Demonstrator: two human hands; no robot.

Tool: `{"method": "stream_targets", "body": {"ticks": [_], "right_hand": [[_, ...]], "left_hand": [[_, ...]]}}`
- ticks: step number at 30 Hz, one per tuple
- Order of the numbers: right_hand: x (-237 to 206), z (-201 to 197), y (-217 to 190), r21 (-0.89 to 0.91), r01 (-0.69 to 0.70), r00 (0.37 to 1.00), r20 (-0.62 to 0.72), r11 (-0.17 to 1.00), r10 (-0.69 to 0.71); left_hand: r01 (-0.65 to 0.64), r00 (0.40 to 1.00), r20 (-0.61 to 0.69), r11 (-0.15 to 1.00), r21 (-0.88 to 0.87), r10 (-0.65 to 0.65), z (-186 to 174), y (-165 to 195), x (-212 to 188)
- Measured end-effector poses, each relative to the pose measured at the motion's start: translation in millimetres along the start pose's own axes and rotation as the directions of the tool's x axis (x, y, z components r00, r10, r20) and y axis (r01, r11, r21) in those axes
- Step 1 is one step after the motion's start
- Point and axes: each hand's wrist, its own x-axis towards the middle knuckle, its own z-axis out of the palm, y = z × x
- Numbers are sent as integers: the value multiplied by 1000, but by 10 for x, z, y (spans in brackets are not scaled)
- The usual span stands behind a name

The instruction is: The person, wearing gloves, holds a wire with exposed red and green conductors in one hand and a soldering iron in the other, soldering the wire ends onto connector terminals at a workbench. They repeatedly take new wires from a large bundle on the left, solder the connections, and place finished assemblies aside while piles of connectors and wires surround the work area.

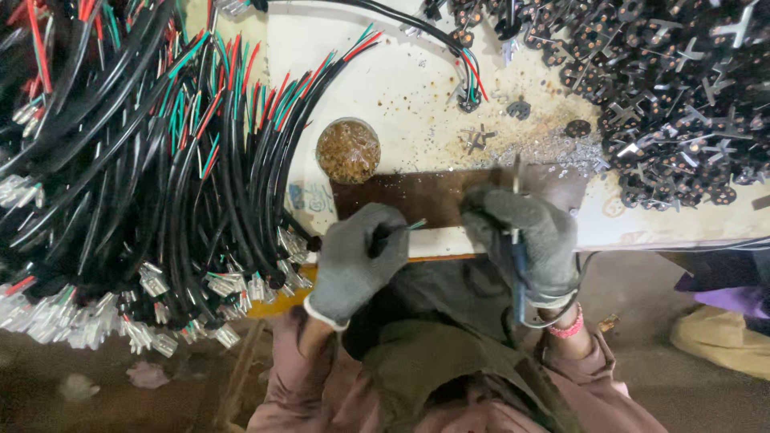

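Two gloved hands (449, 248) between cable heap (144, 176) and, seemingly, plug parts (674, 88).

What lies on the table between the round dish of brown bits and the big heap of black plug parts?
In the head view, between the dish and the heap lie a few loose plug parts and a patch of silvery scraps on the pale table.

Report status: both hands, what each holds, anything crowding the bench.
Left hand shut on black cable, coloured wire ends out. Right hand shut on soldering iron, tip over brown plate. Cable heap crowds left; plug parts piled right.
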Motion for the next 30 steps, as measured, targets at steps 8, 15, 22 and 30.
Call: {"method": "stream_targets", "body": {"ticks": [8,15,22,30], "right_hand": [[-60,-91,-95,104,22,996,84,994,-31],[-692,-150,443,-24,31,994,107,999,-28],[-993,10,734,33,24,997,70,999,-26],[-465,-101,376,114,63,990,119,992,-76]], "left_hand": [[-192,981,43,950,245,187,277,-177,109],[-265,962,27,912,312,270,327,-39,136],[-227,969,-12,915,333,245,413,-68,133],[-210,971,-46,927,310,235,434,-12,191]]}}
